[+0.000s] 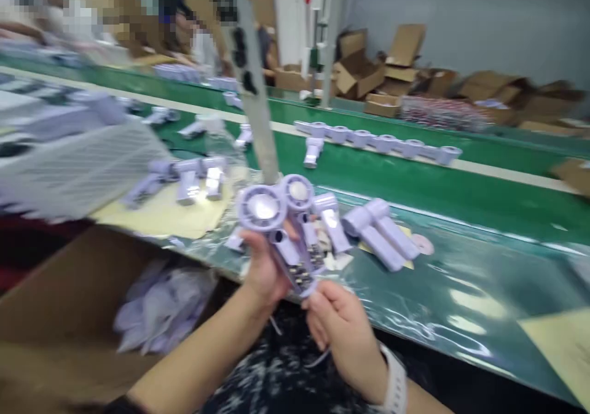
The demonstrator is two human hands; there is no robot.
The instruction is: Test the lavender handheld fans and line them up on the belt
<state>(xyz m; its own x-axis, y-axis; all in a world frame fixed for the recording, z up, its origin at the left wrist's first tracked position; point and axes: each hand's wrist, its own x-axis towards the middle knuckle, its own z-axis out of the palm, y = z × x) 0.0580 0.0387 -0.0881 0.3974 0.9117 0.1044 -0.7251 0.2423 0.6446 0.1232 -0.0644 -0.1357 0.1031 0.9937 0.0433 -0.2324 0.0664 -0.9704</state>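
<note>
round-headed lavender plastic fans (286, 249), dark circuitry (301, 276) exposed, are grasped by the left hand (265, 273), one tip pinched by the right hand (338, 323).

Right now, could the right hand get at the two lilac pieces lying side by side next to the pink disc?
Probably yes: only bare green tabletop seems to separate the right hand from the two lilac pieces, though its fingers are busy at the open lilac casings.
</note>
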